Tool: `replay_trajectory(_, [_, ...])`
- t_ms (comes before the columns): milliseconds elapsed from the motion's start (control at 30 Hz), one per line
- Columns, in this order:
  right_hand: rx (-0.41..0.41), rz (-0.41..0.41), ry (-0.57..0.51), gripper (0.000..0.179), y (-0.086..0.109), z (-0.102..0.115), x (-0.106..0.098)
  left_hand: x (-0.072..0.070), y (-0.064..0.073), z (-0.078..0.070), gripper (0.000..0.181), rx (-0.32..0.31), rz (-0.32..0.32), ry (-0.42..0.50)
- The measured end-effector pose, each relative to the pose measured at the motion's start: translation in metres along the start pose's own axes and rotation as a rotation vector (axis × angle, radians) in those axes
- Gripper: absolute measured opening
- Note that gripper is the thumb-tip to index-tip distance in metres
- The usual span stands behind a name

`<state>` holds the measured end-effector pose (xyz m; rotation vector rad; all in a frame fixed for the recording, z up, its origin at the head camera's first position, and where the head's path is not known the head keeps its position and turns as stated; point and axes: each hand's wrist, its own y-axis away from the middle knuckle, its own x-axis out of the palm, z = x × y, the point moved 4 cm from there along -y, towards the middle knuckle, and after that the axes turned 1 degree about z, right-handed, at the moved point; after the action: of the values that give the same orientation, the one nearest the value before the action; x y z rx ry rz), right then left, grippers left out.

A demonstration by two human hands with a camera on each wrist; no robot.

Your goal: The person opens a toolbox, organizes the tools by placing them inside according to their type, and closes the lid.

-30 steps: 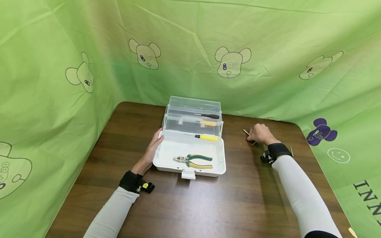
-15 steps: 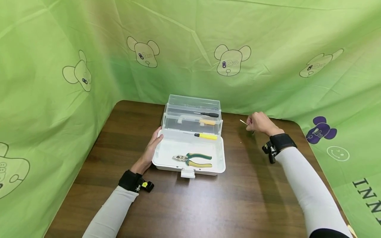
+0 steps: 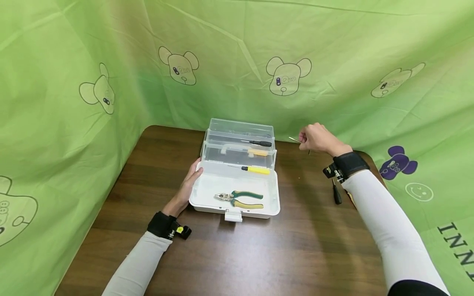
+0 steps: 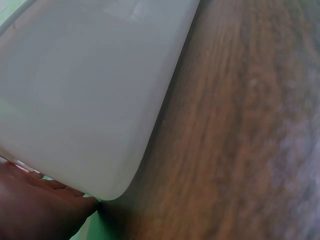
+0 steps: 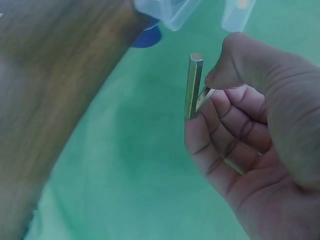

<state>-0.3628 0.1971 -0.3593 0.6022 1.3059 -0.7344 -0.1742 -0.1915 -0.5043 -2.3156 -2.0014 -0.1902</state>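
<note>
In the head view an opened white toolbox (image 3: 209,185) with clear tiered trays stands on the table. Pliers (image 3: 234,197) with green and yellow handles lie inside its base, a yellow screwdriver (image 3: 257,169) at its back. My left hand (image 3: 185,191) holds the box's left side, thumb at the rim. The left wrist view shows the fingers (image 4: 45,205) against the outer wall (image 4: 90,100). Right of the box, my raised right hand (image 3: 318,137) pinches an L-shaped hex key (image 5: 193,87) between thumb and fingers, its short arm sticking up in the right wrist view.
A black screwdriver (image 3: 261,144) and an orange-yellow piece (image 3: 258,152) show at the clear trays. Another black-handled tool (image 3: 337,195) lies on the table (image 3: 259,255) under the right forearm, beside a partly hidden yellow thing (image 3: 351,199). A green printed curtain (image 3: 229,90) hangs behind.
My right hand has lifted the hex key off the table and moved it back and a little left, towards the trays. The left hand and the toolbox have stayed put.
</note>
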Motion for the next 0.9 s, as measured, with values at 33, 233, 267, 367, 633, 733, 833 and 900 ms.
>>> replay_trajectory(33, [-0.013,-0.001,0.000,0.013,-0.003,0.003,-0.002,0.000,0.000,0.000,0.068,-0.001,0.000,-0.004])
replay_trajectory(233, [-0.076,-0.015,-0.001,0.015,-0.018,0.022,-0.010,-0.002,0.001,0.000,0.069,-0.013,-0.011,-0.017])
replay_trajectory(267, [-0.084,-0.020,0.002,0.015,-0.021,0.024,-0.012,-0.002,0.001,0.000,0.069,-0.012,-0.010,-0.015])
replay_trajectory(367, [-0.106,-0.028,0.006,0.015,-0.028,0.032,-0.018,0.000,0.000,0.000,0.069,-0.003,-0.001,-0.004])
replay_trajectory(633, [-0.148,-0.035,-0.025,0.014,-0.057,0.052,-0.023,-0.002,0.000,0.000,0.070,-0.011,-0.006,-0.011])
replay_trajectory(733, [-0.147,-0.034,-0.042,0.015,-0.065,0.057,-0.020,-0.001,-0.001,0.001,0.070,-0.008,0.002,0.003])
replay_trajectory(833, [-0.151,-0.031,-0.053,0.014,-0.072,0.061,-0.017,0.000,-0.002,0.001,0.069,-0.004,0.006,0.011])
replay_trajectory(900, [-0.163,-0.037,-0.054,0.014,-0.076,0.065,-0.014,0.000,-0.001,0.001,0.069,-0.003,0.002,0.012])
